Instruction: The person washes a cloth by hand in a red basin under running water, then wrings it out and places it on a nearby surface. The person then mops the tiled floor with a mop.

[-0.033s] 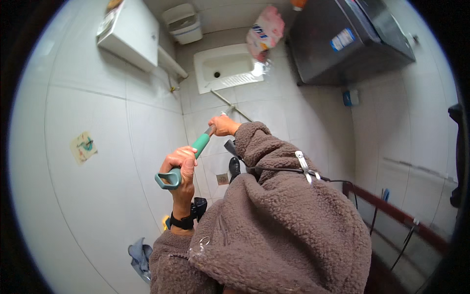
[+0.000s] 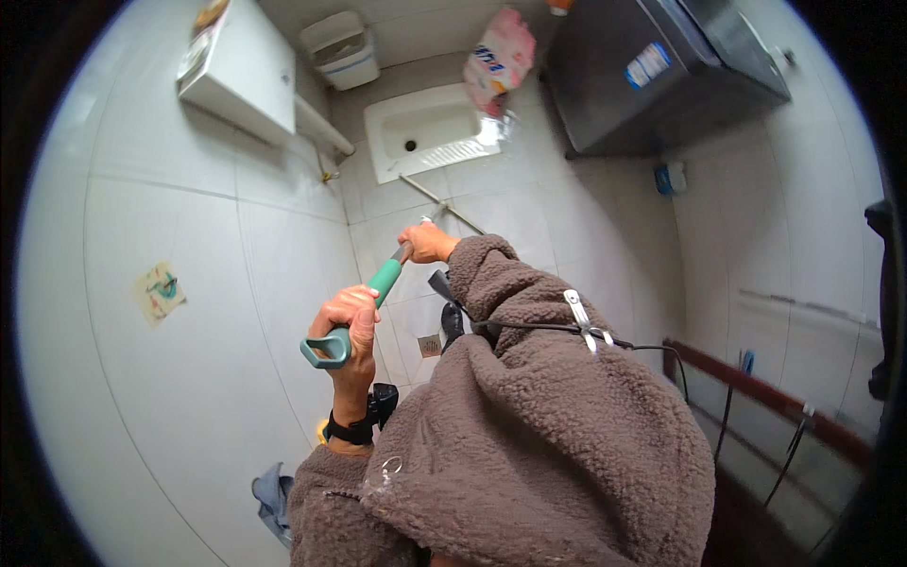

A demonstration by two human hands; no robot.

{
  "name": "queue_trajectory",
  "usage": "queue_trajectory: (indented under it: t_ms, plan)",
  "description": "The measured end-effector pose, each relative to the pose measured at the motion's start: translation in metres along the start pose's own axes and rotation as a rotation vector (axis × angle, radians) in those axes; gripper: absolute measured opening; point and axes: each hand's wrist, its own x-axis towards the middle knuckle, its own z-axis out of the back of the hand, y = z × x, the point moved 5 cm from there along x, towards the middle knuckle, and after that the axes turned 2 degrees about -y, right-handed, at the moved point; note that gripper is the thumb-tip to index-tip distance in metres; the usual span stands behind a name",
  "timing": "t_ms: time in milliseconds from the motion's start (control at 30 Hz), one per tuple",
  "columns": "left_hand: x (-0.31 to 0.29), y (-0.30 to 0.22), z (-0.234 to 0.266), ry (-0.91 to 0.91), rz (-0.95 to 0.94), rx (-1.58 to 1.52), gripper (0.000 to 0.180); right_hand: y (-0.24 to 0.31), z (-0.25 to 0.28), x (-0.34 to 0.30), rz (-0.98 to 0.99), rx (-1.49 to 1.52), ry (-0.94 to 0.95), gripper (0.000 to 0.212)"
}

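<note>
My left hand (image 2: 346, 323) is wrapped round the green grip of a floor squeegee (image 2: 385, 281), just below the hanging loop at its end. Farther down the pole my right hand (image 2: 430, 244) is closed round the handle. The squeegee's long thin head (image 2: 422, 189) lies slantwise on the pale tiled floor, near the front edge of a white squat toilet (image 2: 385, 163). Part of the pole is hidden behind my right hand. A black band with a dark device (image 2: 380, 406) sits on my left wrist.
A pink and white package (image 2: 499, 59) rests at the toilet's right end. A dark appliance (image 2: 652, 85) stands at right, a white bin (image 2: 342, 52) behind. A white wall cabinet (image 2: 248, 71) juts out left. A floor drain (image 2: 430, 346) lies near my shoe (image 2: 452, 323).
The view has shifted slightly, so the toilet, package and appliance sit a little farther left and up. Both hands keep their hold on the squeegee.
</note>
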Motion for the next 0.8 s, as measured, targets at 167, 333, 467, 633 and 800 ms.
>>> queue_trajectory:
  t_ms: [167, 333, 467, 633, 800]
  plan:
    - [-0.015, -0.019, -0.014, 0.2, 0.027, -0.03, 0.017, 0.0, 0.014, -0.055, -0.106, 0.097, -0.258, 0.009]
    - [-0.017, -0.016, -0.038, 0.406, 0.099, -0.212, 0.018, -0.028, 0.024, -0.137, -0.371, 0.102, -0.559, 0.008]
    - [-0.043, 0.009, -0.088, 0.463, 0.196, -0.291, 0.015, -0.064, 0.03, -0.233, -0.648, 0.078, -0.748, 0.011]
    - [-0.091, 0.026, -0.189, 0.725, 0.321, -0.374, 0.01, -0.09, 0.022, -0.382, -0.906, 0.007, -1.121, 0.034]
    - [-0.168, 0.023, -0.294, 1.088, 0.48, -0.42, 0.015, -0.113, -0.023, -0.533, -1.031, 0.087, -1.294, 0.029]
